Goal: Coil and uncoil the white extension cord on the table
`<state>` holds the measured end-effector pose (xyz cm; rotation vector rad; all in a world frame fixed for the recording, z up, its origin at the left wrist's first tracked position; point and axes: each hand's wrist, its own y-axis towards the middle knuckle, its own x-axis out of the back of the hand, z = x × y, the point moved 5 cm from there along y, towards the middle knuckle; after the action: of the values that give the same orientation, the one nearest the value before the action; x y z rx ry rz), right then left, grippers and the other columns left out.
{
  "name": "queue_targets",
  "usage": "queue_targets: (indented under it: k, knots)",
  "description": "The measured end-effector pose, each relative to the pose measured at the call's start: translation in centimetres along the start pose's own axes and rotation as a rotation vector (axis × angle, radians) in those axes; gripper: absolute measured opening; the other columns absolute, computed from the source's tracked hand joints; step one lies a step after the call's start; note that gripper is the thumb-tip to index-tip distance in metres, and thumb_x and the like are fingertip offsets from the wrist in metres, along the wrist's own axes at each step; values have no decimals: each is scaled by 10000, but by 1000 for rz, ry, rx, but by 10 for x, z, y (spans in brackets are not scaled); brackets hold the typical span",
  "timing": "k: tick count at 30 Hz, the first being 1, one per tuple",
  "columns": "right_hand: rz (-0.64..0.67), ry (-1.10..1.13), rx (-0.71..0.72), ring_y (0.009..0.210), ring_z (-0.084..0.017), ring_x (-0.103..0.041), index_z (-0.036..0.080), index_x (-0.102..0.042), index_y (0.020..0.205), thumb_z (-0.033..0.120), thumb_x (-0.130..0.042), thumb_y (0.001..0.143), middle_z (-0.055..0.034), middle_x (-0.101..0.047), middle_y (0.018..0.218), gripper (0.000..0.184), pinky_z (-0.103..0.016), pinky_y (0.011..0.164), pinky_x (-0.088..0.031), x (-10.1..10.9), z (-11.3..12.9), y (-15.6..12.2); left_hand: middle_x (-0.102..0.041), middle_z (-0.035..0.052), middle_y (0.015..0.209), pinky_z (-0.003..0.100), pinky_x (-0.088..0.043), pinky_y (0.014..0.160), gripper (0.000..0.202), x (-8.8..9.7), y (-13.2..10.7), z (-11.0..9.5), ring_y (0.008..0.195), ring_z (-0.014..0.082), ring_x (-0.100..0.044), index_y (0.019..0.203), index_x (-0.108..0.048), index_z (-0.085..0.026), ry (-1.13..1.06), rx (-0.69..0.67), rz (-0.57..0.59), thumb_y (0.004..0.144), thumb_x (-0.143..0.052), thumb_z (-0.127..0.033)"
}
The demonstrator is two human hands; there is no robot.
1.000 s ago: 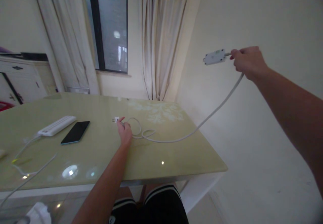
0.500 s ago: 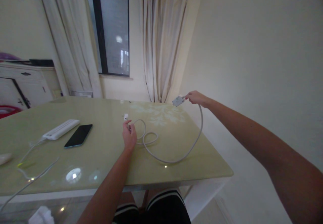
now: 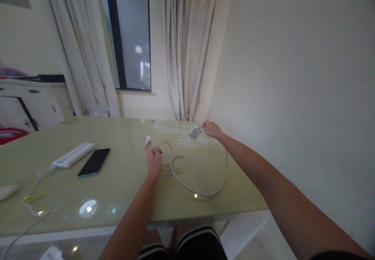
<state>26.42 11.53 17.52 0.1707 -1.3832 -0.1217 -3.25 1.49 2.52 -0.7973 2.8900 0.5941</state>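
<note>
left hand [image 3: 154, 159]: loosely curled | left arm [image 3: 133, 213]: forward | right hand [image 3: 212, 129]: pinching | right arm [image 3: 272, 180]: stretched inward

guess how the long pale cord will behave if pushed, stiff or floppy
The cord is probably flexible but springy, as it lies in round loops without sharp kinks. It would likely slide fairly easily, since the table looks glossy. Near the right hand it seems fairly stiff, as the white block juts out sideways rather than hanging straight down.
</note>
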Motion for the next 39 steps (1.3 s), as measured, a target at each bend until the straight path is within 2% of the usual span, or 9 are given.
queue_targets:
  k: [2, 6, 10, 14, 18, 24, 29, 35, 39]
  knots:
    - [-20, -1, -8, 1080, -245, -652, 225, -670, 1133, 311, -429, 1002, -106, -695, 1208, 288, -307, 823, -481, 13, 2, 4, -715, 35, 922, 238, -385, 524, 768, -7, 2, 5, 501, 99, -499, 1547, -186, -186, -118, 66, 79, 938, -535, -498]
    - [-154, 5, -38, 1079, -261, -645, 224, -658, 1177, 363, -392, 1015, -125, -685, 1218, 341, -328, 830, -485, 50, 0, 9, -741, 165, 1152, 304, -482, 738, 702, -15, 5, 13, 825, 191, -705, 1378, -489, -153, -184, 132, 211, 859, -638, -601]
    - [-378, -4, -78, 1030, -271, -646, 222, -649, 1189, 403, -384, 1022, -141, -695, 1161, 361, -340, 822, -481, 87, -7, 5, -722, 182, 1223, 394, -473, 941, 574, -16, 7, 15, 1142, 277, -661, 1258, -653, -155, -188, 92, 304, 849, -672, -558]
    - [-473, -49, -104, 986, -278, -653, 212, -627, 1203, 413, -355, 1035, -156, -697, 1117, 378, -339, 787, -469, 105, -17, -4, -685, 145, 1282, 481, -414, 1064, 252, -6, 12, 9, 1224, 300, -594, 1024, -786, -210, 58, -151, 175, 889, -633, -359]
    - [-491, -137, -100, 943, -287, -670, 206, -613, 1190, 413, -348, 1038, -151, -707, 1070, 369, -331, 745, -452, 107, -27, -12, -670, 125, 1198, 494, -401, 1098, 259, 3, 15, 6, 1193, 284, -585, 983, -809, -254, 169, -285, 64, 853, -595, -187]
    - [-454, -271, -17, 951, -276, -674, 200, -575, 1206, 391, -315, 1058, -141, -715, 1061, 356, -322, 753, -429, 98, -33, -22, -642, 98, 1323, 365, -512, 1017, 390, 5, 16, 13, 1125, 196, -659, 1305, -611, -292, -417, -12, 16, 917, -636, -292]
    - [-415, -308, 34, 918, -270, -683, 211, -571, 1184, 408, -325, 1059, -122, -724, 1037, 338, -309, 721, -413, 89, -31, -25, -676, 147, 1274, 293, -567, 944, 140, -4, 12, 8, 1147, 180, -688, 1144, -554, -215, -800, 318, 11, 1023, -492, -247]
    - [-415, -300, 54, 937, -262, -676, 213, -565, 1194, 415, -320, 1060, -123, -722, 1063, 345, -309, 743, -416, 92, -29, -24, -714, 94, 902, 121, -530, 563, 227, -13, 4, -13, 847, 120, -725, 1092, -614, -120, -921, 622, 185, 1041, -400, -174]
    - [-404, -268, 24, 964, -267, -663, 199, -565, 1218, 413, -313, 1059, -150, -713, 1078, 367, -333, 803, -432, 103, -33, -22, -467, -49, 612, 129, -339, 380, 233, -20, 10, -68, 443, 38, -415, 1142, -655, -107, -751, 578, 565, 980, -572, -252]
